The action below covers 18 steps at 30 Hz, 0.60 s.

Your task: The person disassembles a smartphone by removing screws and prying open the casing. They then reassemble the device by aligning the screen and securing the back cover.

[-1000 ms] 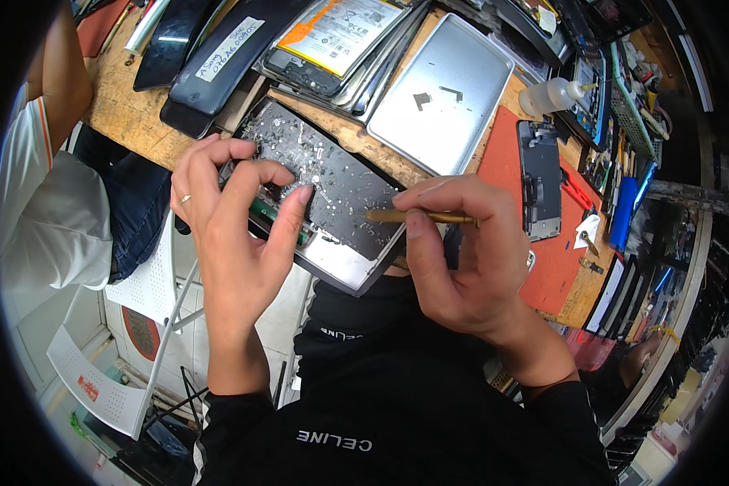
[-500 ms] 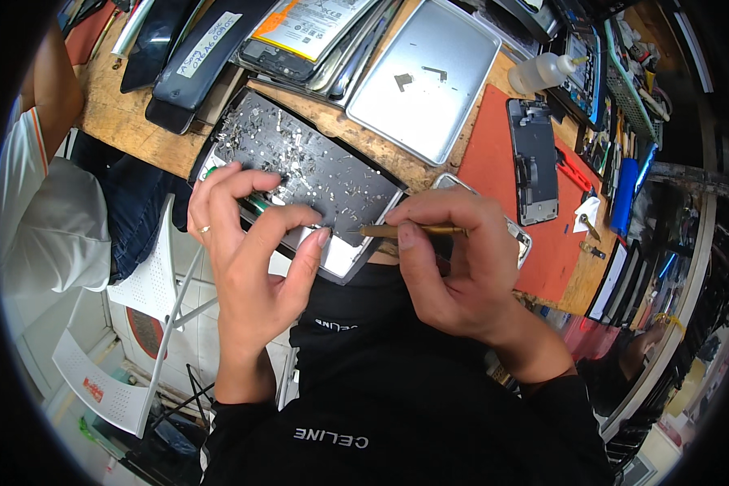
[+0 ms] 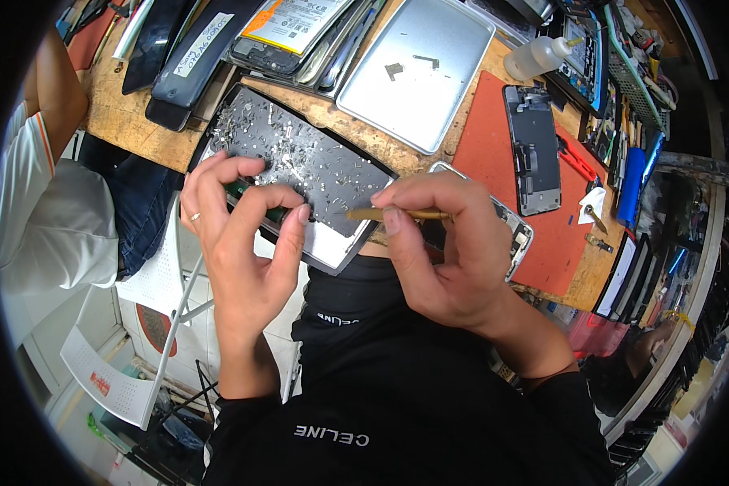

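Note:
My left hand (image 3: 247, 247) hovers over the near left of a dark tray (image 3: 344, 174) strewn with tiny metal parts (image 3: 287, 154). Its thumb and forefinger pinch together at a small dark piece, too small to name. Beneath those fingers shows a green-handled tool (image 3: 277, 215), partly hidden; I cannot tell whether the hand touches it. My right hand (image 3: 462, 263) grips a slim brass-coloured pen-like tool (image 3: 366, 215) between thumb and fingers. The tool's tip points left toward the pinched piece, a short gap away. Below this hand lies a white-edged phone frame (image 3: 520, 237), partly covered.
A silver metal tray (image 3: 405, 89) with a few dark pieces sits beyond. On the orange-red mat (image 3: 478, 146) lies a phone screen assembly (image 3: 533, 154) near red-handled pliers (image 3: 577, 159). Stacked phone parts (image 3: 271, 57) and a squeeze bottle (image 3: 536, 57) stand behind. Another person (image 3: 57, 202) sits at left.
Both hands have shifted slightly left, still in the same grips. The brass-coloured tool has moved with the right hand. The whole view has also shifted a little.

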Available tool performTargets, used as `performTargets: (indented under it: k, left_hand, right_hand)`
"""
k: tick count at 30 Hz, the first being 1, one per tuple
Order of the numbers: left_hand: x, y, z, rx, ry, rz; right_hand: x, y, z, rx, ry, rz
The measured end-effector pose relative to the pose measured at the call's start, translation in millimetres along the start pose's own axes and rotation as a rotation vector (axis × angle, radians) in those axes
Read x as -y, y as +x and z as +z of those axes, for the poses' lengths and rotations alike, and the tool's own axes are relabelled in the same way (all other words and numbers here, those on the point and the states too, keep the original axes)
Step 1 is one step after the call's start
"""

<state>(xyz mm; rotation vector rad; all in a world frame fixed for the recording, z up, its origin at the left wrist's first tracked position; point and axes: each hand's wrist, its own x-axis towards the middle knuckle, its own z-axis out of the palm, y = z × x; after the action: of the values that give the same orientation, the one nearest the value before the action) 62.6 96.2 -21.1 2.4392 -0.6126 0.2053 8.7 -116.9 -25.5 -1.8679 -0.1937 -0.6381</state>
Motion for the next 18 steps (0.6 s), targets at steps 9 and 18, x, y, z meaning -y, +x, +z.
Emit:
performTargets:
  k: [9, 18]
  left_hand:
    - [-6.5, -4.5, 6.0, -0.022, -0.039, -0.002]
    - [-8.6, -1.3, 2.7, 0.0, -0.007, 0.153]
  right_hand:
    - [-3.0, 4.4, -16.3, -0.048, -0.025, 0.054]
    - [-3.1, 8.6, -26.0, -0.054, -0.088, 0.073]
